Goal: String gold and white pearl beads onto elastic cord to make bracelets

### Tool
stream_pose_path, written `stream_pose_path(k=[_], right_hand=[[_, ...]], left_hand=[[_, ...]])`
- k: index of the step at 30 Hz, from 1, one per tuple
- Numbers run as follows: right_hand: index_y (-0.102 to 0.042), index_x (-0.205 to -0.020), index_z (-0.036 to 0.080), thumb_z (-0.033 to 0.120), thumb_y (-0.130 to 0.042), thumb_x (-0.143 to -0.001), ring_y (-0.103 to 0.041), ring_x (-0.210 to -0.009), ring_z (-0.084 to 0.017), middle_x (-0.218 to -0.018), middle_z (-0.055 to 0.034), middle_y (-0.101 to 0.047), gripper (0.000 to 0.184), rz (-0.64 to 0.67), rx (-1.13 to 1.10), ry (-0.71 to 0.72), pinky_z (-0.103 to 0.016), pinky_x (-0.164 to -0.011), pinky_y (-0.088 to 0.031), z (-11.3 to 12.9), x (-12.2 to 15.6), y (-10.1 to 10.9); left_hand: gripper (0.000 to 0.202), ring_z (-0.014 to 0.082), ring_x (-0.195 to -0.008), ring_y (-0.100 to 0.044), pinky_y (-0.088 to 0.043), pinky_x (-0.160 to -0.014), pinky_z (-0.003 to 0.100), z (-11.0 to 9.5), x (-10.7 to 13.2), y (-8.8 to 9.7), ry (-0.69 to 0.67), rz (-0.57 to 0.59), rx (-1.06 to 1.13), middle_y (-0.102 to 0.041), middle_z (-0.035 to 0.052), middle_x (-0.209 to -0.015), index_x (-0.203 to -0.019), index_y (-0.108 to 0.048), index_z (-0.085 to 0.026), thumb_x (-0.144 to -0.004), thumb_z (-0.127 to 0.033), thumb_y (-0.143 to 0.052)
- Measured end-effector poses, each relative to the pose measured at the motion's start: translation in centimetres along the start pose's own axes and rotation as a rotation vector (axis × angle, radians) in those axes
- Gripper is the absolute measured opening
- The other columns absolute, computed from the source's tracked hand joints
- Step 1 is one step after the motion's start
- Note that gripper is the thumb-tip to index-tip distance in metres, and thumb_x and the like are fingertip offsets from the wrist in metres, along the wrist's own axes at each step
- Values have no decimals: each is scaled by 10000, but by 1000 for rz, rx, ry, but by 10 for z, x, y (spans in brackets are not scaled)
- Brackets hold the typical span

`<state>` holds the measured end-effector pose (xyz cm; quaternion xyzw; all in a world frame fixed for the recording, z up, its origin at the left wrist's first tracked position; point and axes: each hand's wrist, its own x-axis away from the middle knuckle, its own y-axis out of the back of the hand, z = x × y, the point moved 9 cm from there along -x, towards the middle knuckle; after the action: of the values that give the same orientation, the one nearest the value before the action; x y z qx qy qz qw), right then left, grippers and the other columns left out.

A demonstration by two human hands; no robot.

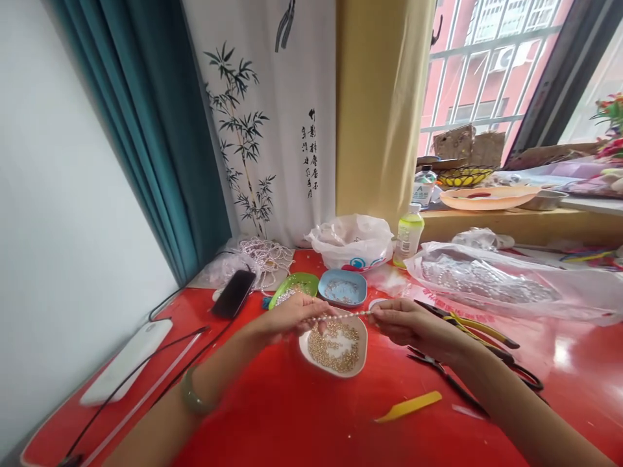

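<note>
My left hand [292, 316] and my right hand [406, 321] meet above a pink dish [309, 353] filled with small gold beads. Between them stretches a short strand of small pale beads [348, 314]. The left fingers pinch its left end and the right fingers pinch its right end. Both hands hover a little above the red table [292, 415]. A green bangle [192, 395] sits on my left wrist.
Behind the hands stand a blue dish [343, 288] and a green dish [294, 285] of beads. A black phone [233, 293], pliers [467, 324], a yellow plastic strip [409, 406], plastic bags [511, 279] and a bottle [407, 235] lie around. A white device with cables [126, 360] lies left.
</note>
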<state>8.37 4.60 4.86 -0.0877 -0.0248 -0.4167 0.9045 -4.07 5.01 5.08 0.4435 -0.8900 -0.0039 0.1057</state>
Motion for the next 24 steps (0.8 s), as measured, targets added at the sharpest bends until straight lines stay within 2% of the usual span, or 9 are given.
stream_pose_path(k=[3,7,11,15,20,22,24], right_hand=[[-495,-610,134,336,-573,-729,-105,-403,-26,-459,96,-201,247,-53,-77,-4,-190,-369,-54,-9,-3,17],[-430,-560,152,345,-579,-716,-65,-392,-25,-439,105,-167,290,-105,-84,-32,-189,-361,-43,-19,-4,31],[-409,-542,160,352,-582,-704,-63,-382,-28,-417,108,-169,305,-143,-89,-31,-195,-359,-36,-26,-7,38],[-400,-503,164,358,-564,-711,-84,-363,-31,-367,103,-196,329,-180,-70,-5,-208,-360,-45,-31,-11,45],[-495,-588,158,369,-546,-716,-93,-355,-35,-342,105,-221,252,-200,-53,7,-208,-360,-49,-35,-11,49],[-503,-612,160,381,-552,-705,-91,-351,-34,-343,108,-223,244,-206,-64,4,-207,-359,-46,-35,-11,49],[-485,-601,164,387,-562,-693,-88,-347,-31,-349,109,-223,253,-222,-68,-5,-207,-357,-43,-37,-12,50]], left_hand=[[347,18,-398,-176,-72,-408,219,12,5,15,29,-22,-33,-489,-12,-586,-861,-621,-116,-709,-409,-516],[321,36,-424,-206,-85,-409,222,24,3,33,-3,-141,-81,-352,-49,-486,-769,-638,-100,-665,-396,-570],[346,40,-402,-130,-60,-401,221,30,-3,31,-40,-149,28,-235,-77,-424,-788,-632,-102,-703,-419,-524],[359,31,-402,-106,-41,-389,201,28,-2,29,-50,-144,197,-329,-60,-481,-911,-598,-121,-733,-411,-483],[306,25,-402,-174,-62,-374,169,25,3,36,-50,-209,344,-484,-9,-574,-960,-560,-138,-734,-316,-456],[297,25,-393,-210,-99,-367,159,26,3,36,-42,-200,375,-535,12,-584,-947,-561,-128,-734,-287,-430],[292,31,-410,-306,-194,-385,146,27,4,35,-52,-188,403,-594,46,-642,-940,-561,-120,-730,-263,-416]])
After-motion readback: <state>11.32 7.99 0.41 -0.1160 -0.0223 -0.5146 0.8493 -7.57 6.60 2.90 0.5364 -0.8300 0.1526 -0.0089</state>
